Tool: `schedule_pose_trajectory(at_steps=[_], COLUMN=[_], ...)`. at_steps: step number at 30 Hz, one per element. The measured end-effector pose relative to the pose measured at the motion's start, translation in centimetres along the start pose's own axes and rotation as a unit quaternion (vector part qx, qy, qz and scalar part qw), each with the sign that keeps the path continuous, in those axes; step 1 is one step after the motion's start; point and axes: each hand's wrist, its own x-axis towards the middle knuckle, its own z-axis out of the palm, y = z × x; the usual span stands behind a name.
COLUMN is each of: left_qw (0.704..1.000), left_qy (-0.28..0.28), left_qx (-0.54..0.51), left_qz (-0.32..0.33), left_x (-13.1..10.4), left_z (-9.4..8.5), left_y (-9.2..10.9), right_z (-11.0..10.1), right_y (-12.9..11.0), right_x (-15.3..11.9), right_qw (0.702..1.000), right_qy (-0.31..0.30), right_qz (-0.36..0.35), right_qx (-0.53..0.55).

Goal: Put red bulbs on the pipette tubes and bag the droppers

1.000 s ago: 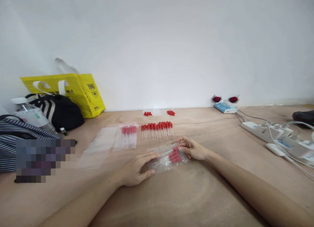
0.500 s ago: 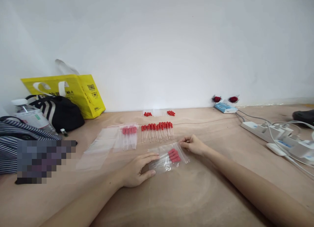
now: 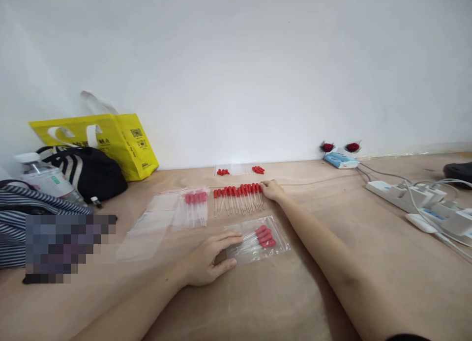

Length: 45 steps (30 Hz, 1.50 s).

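A clear zip bag lies on the table with several red-tipped sticks inside. My left hand rests at its left end, fingers apart, fingertips on the plastic. Behind the bag, red-headed sticks with thin pale stems lie side by side in a row. My right hand is at the right end of that row, fingers bent down at the last red head; whether they grip it is too small to tell. Left of the row is another filled bag, beside flat clear bags.
Against the wall are small groups of red pieces on clear plastic. A yellow bag, black bag and bottle stand left. At right are a blue packet, dark red flowers and a power strip with cables.
My right hand has left the right edge of the front bag and moved back to the end of the stick row. My left hand stays at the bag, which sits slightly further right.
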Motion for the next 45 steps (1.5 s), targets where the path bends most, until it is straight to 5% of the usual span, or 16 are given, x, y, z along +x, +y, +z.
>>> schedule_pose_trajectory(at_steps=[10, 18, 31, 39, 45], left_qw=[1.000, 1.000, 1.000, 1.000, 1.000], left_qy=[0.001, -0.003, -0.007, 0.004, 0.001], left_qx=[-0.005, -0.003, 0.019, 0.019, 0.015], left_qz=[-0.002, -0.006, -0.008, -0.017, -0.011], left_x=[0.1, 0.0, 0.1, 0.2, 0.2], left_z=[0.0, -0.1, 0.2, 0.1, 0.0], left_y=[0.1, 0.1, -0.2, -0.1, 0.2], right_z=[0.5, -0.6, -3.8, -3.9, -3.7], right_y=[0.7, 2.3, 5.0, 3.9, 2.8], right_x=[0.8, 0.5, -9.9, -10.8, -11.4], right_qw=[0.998, 0.982, 0.912, 0.867, 0.850], right_qy=[-0.004, 0.066, 0.082, 0.128, 0.107], right_qz=[0.056, 0.082, 0.049, 0.062, 0.073], right_qx=[0.019, 0.157, 0.399, 0.477, 0.511])
